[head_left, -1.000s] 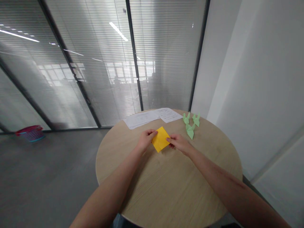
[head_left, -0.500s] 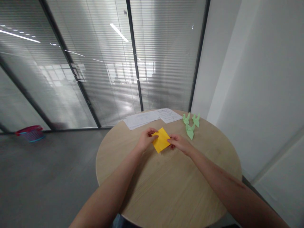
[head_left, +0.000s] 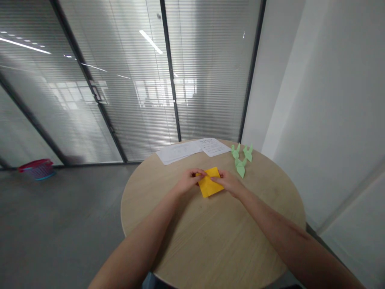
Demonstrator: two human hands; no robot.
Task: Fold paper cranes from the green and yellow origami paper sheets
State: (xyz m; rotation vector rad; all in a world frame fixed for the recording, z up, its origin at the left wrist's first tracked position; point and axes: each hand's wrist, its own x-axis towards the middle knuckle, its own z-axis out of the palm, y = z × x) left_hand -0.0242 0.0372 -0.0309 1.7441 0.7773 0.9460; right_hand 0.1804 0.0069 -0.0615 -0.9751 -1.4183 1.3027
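A folded square of yellow origami paper [head_left: 209, 187] is held between my two hands, above the middle of the round table. My left hand [head_left: 191, 180] grips its upper left side, fingertips lying over the top face near the centre. From the right, my right hand [head_left: 228, 182] pinches it, thumb on the top face and the other fingers partly hidden behind the sheet. Beyond my right hand, three green folded paper cranes [head_left: 240, 167] stand close together on the table.
White printed sheets [head_left: 180, 151] lie along the far edge of the round wooden table [head_left: 210, 241]. A glass partition with blinds [head_left: 207, 80] rises behind it, and a white wall [head_left: 331, 120] is at right. A red and blue basket [head_left: 40, 170] sits on the floor at left.
The yellow paper has turned in my hands and shifted slightly right and nearer. Both hands have moved closer together, with fingers further over its face. The cranes have stayed put.
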